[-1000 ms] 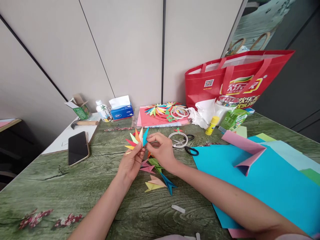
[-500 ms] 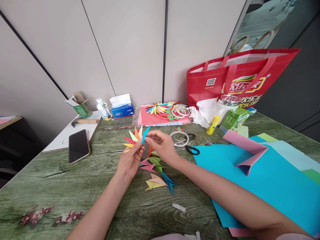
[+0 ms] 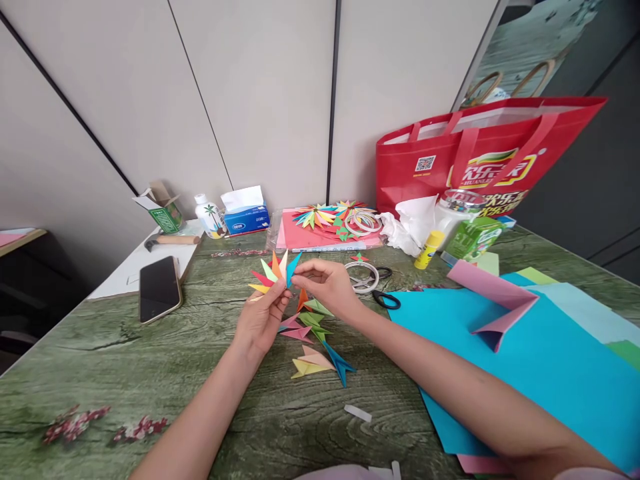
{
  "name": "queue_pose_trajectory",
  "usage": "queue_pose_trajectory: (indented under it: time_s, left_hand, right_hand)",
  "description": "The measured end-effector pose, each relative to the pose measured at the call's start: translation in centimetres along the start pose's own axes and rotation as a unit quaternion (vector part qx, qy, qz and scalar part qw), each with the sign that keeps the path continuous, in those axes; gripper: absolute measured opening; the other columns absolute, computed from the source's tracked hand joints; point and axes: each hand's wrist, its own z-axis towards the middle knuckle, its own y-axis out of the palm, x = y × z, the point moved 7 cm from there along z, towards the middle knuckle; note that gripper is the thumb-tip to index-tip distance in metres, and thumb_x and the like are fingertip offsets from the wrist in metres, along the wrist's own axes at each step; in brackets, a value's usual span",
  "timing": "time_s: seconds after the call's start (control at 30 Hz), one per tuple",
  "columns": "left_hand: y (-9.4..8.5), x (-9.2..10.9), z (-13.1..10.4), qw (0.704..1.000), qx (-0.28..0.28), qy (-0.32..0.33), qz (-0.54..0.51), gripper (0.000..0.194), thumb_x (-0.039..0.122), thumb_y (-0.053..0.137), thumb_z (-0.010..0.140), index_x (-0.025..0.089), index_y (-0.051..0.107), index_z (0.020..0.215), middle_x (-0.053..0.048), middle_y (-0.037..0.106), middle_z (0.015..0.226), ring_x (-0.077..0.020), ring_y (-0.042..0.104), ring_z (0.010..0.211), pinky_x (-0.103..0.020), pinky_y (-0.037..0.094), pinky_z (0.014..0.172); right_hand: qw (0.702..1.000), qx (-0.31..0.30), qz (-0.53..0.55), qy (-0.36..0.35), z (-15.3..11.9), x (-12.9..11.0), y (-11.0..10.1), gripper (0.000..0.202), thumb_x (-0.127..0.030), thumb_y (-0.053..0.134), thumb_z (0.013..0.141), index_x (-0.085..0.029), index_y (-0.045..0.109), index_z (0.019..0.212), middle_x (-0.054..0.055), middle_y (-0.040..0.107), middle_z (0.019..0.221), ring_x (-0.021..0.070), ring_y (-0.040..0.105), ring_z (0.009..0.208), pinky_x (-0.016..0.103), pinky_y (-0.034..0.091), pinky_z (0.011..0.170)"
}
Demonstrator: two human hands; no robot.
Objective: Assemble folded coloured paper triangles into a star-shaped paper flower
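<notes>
Left hand (image 3: 257, 325) pinches the fan (image 3: 276, 269) near its base above the table (image 3: 280, 427), right hand (image 3: 327, 287) narrowed at its blue point (image 3: 292, 269), grip unclear; uneven pull could work the fan loose.

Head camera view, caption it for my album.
Left hand holding a multicolored folded-paper fan, right hand at its blue piece, with loose folded pieces nearby on the green table.

- On my monitor, the left hand (image 3: 263, 320) and right hand (image 3: 327, 283) are bare.
- I see bare forearms (image 3: 213, 407).
- I make out a pale pinkish-lilac sleeve (image 3: 585, 471) near the right elbow.
- I see similar pale cloth (image 3: 333, 473) below.
</notes>
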Motion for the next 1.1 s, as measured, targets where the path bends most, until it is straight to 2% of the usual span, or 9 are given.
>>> queue_pose_trajectory:
  time_s: [0.33, 0.6, 0.8, 1.0, 1.1]
  left_hand:
    - [0.4, 0.02, -0.19, 1.0, -0.009, 0.003, 0.023, 0.009, 0.008, 0.075, 0.055, 0.007, 0.066, 0.056, -0.003, 0.063, 0.05, -0.0063, 0.056, 0.046, -0.013, 0.048, 0.049]
    - [0.3, 0.39, -0.24, 0.998, -0.012, 0.033, 0.045, 0.012, 0.012, 0.076, 0.053, 0.008, 0.066, 0.058, -0.003, 0.064, 0.053, -0.0068, 0.056, 0.048, -0.016, 0.047, 0.051]
    - [0.2, 0.16, -0.22, 0.999, -0.016, 0.023, 0.046, 0.012, 0.013, 0.076, 0.053, 0.008, 0.067, 0.058, -0.003, 0.063, 0.052, -0.0074, 0.056, 0.049, -0.017, 0.046, 0.051]
    - [0.36, 0.12, -0.28, 0.998, -0.028, 0.018, 0.047, 0.011, 0.014, 0.075, 0.054, 0.008, 0.067, 0.059, -0.004, 0.064, 0.054, -0.008, 0.056, 0.049, -0.017, 0.046, 0.05]
    - [0.35, 0.01, -0.32, 0.999, -0.03, 0.015, 0.043, 0.011, 0.013, 0.075, 0.054, 0.007, 0.067, 0.059, -0.005, 0.064, 0.053, -0.008, 0.056, 0.049, -0.017, 0.046, 0.05]
  right_hand:
    - [0.999, -0.005, 0.044, 0.024, -0.15, 0.52, 0.23, 0.02, -0.03, 0.069, 0.062, -0.017, 0.056, 0.071, 0.0, 0.062, 0.065, 0.0125, 0.06, 0.056, 0.026, 0.052, 0.056]
    - [0.998, -0.004, 0.046, 0.04, -0.21, 0.5, 0.24, 0.021, -0.031, 0.068, 0.062, -0.018, 0.059, 0.077, 0.0, 0.063, 0.067, 0.0145, 0.062, 0.061, 0.028, 0.054, 0.062]
    - [0.999, 0.02, 0.034, 0.023, -0.3, -0.06, 0.07, 0.015, -0.026, 0.069, 0.061, -0.017, 0.063, 0.072, 0.0, 0.064, 0.067, 0.0133, 0.061, 0.061, 0.028, 0.053, 0.065]
    - [0.989, 0.015, 0.12, 0.091, -0.23, 0.94, 0.26, 0.019, -0.028, 0.072, 0.058, -0.017, 0.064, 0.072, -0.001, 0.064, 0.066, 0.0124, 0.06, 0.058, 0.029, 0.052, 0.063]
    - [0.996, 0.022, 0.062, 0.054, -0.34, 0.5, 0.08, 0.016, -0.028, 0.07, 0.061, -0.018, 0.065, 0.072, 0.0, 0.064, 0.068, 0.0134, 0.06, 0.061, 0.029, 0.051, 0.063]
